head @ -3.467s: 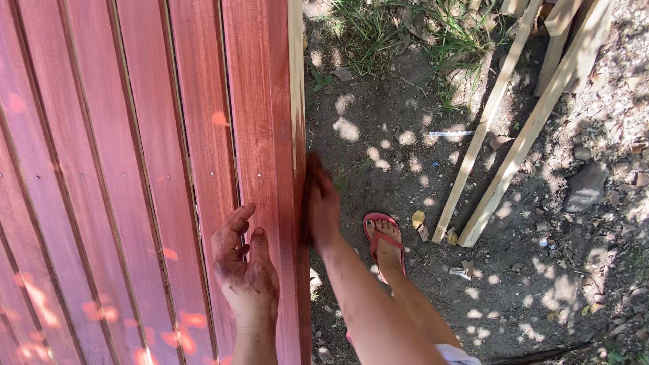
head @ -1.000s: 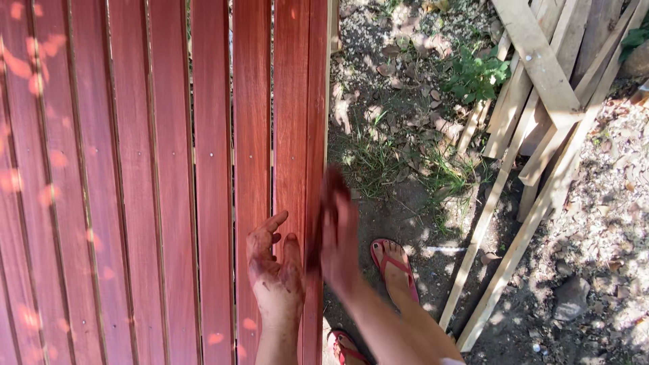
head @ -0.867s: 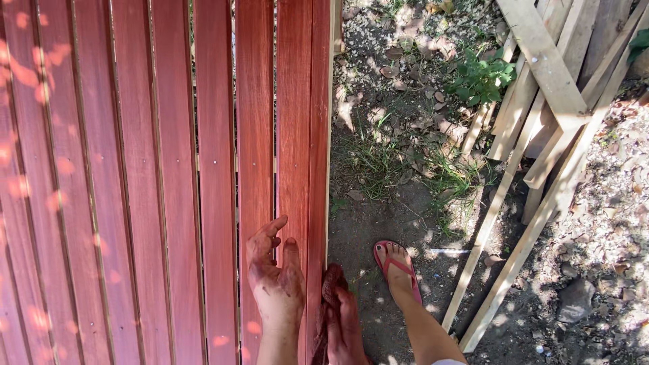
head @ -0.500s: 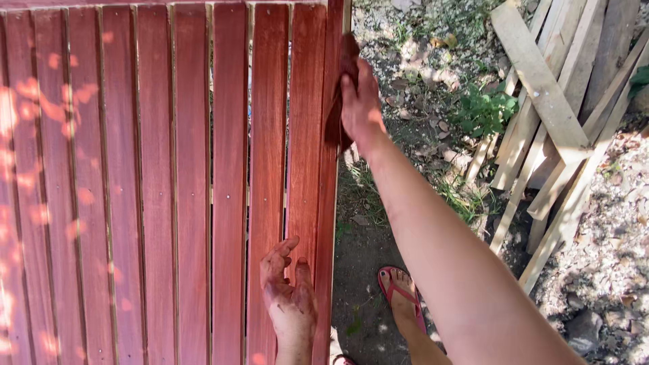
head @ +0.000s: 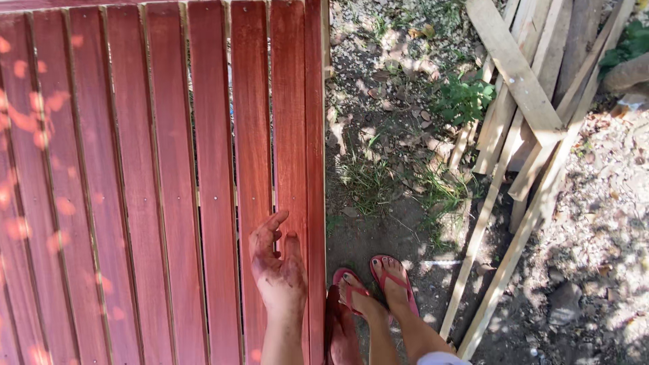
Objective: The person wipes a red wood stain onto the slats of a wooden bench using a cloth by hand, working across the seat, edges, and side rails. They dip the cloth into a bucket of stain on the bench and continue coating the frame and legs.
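While it fills the whole left half of the view, the red-stained slatted panel (head: 155,169) shows about eight long flat boards side by side, with thin dark gaps between them, a smooth finish and small screw heads along the slats. Beside its right edge lies bare dirt ground (head: 392,223) with pebbles, dry leaves and a few grass tufts. At the upper right a stack of unpainted pale timber (head: 520,115) leans in a loose fan; the exact count of strips cannot be told, though two thin ones run down toward the bottom edge. Two feet in red flip-flops (head: 378,287) stand on the dirt just beside the panel.

The stain-smeared left hand (head: 277,267) rests flat on the slats near the panel's right edge, fingers spread and slightly curled, gripping nothing. The right hand (head: 341,331), dark red with stain, sits low against the panel's side edge at the bottom of the view; whether it clasps anything cannot be told.
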